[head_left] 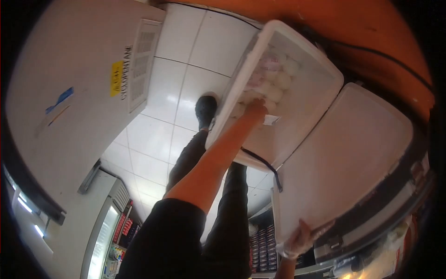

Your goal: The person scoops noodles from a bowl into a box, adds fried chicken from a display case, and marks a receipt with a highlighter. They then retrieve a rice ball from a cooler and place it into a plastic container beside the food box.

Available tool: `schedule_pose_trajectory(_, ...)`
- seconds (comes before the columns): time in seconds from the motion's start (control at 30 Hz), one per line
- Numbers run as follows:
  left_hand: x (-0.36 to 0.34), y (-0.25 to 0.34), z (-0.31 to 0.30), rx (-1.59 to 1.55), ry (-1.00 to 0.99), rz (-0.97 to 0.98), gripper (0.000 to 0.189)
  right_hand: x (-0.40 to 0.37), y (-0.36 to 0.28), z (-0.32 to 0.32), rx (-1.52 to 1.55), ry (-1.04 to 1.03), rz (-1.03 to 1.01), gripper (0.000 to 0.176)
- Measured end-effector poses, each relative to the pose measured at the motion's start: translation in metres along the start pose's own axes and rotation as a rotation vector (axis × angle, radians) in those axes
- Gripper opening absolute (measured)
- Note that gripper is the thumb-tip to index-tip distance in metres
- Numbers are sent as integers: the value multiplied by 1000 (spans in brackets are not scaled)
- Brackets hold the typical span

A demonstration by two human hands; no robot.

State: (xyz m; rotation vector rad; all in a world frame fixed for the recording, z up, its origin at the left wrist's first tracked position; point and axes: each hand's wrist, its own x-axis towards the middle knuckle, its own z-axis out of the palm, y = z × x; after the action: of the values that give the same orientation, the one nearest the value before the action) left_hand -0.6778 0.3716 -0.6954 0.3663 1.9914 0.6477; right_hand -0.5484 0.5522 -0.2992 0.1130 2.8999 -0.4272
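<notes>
My left hand [256,109] reaches down into an open white cooler [304,104], among pale round bundles [275,93] that look wrapped in plastic. Its fingers are curled in, and what they hold, if anything, is hidden. Close beside them lies a small white flat piece [271,120]. The cooler's lid [346,158] is swung open to the right, its pale inner side facing up. At the lid's lower edge, my right hand [299,241], in a clear plastic glove, grips the rim. A black strap [261,160] runs between cooler and lid.
A large white appliance [88,83] labelled CYCLOPENTANE stands at left. Below it is a lit glass-front fridge [103,237]. Stacked dark boxes [265,249] sit at the bottom. My shoe [206,111] is on the white tiled floor [186,83] by the cooler. A cable [376,53] runs behind it.
</notes>
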Motion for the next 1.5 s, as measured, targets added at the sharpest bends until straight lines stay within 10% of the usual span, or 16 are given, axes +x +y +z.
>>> schedule_pose_trajectory(0.17,44,-22,47,309,40,-45,37,-94,93,-6,353,-102,13,50)
schedule_pose_trajectory(0.23,58,-41,87,57,180,-73,40,-203,227,-30,1394,-788,419,75)
schedule_pose_trajectory(0.33,65,-46,106,-227,256,-149,49,-109,92,-8,230,20,-53,39)
schedule_pose_trajectory(0.37,60,-43,105,-265,188,-195,54,-116,87,9,467,261,-26,35)
schedule_pose_trajectory(0.57,-50,-6,49,-101,70,-82,38,-93,42,36,-98,158,184,49)
schedule_pose_trajectory(0.63,-112,-5,46,-439,545,149,34,-29,-26,30,-178,49,-186,32)
schedule_pose_trajectory(0.7,-196,12,-28,-545,691,258,38,-24,-72,52,207,26,13,35)
schedule_pose_trajectory(0.9,-403,28,-166,-1393,933,-250,36,24,-177,101,124,-239,104,58)
schedule_pose_trajectory(1.03,-463,90,-217,-1448,734,-133,44,16,-193,83,-38,-111,162,50)
schedule_pose_trajectory(1.23,-510,245,-176,-910,203,124,53,-83,-125,-44,2084,-122,386,46)
schedule_pose_trajectory(1.27,-509,258,-146,-879,122,252,52,-116,-119,-86,1533,42,86,47)
schedule_pose_trajectory(1.33,-504,282,-85,-636,-69,283,50,-198,-97,-100,2067,54,335,47)
schedule_pose_trajectory(1.5,-572,406,72,-407,-505,677,57,-418,-75,-138,2146,770,242,54)
